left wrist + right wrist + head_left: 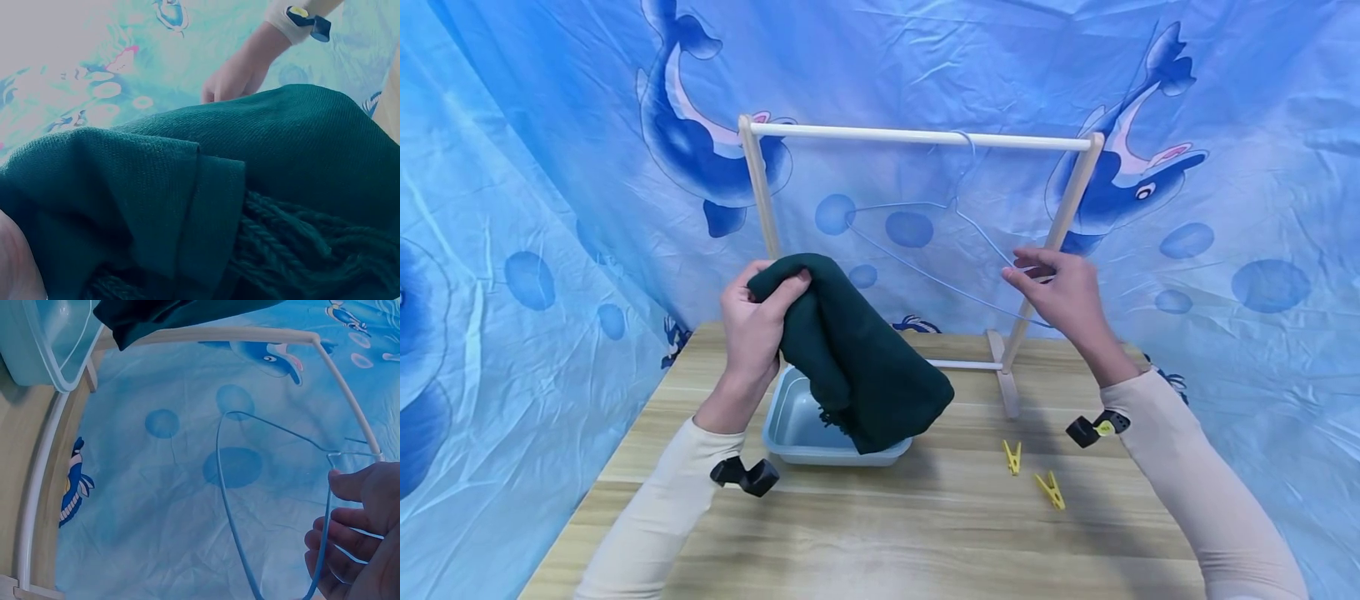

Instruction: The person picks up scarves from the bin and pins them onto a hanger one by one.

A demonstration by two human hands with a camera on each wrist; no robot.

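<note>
A folded dark green scarf with braided fringe is held up by my left hand, thumb on top of the cloth near its upper left corner. Its lower end hangs over a light blue plastic basin. On the right, my right hand pinches the right arm of a thin blue clothes hanger. The hanger's hook goes over the top bar of a small rack, and its frame hangs tilted, right end lower. In the right wrist view, thumb and fingers lie about the hanger's wire.
The wooden rack, with its white top bar, stands at the back of the wooden table. Two yellow clothespins lie on the table to the right of the basin. A blue dolphin-print curtain surrounds the table.
</note>
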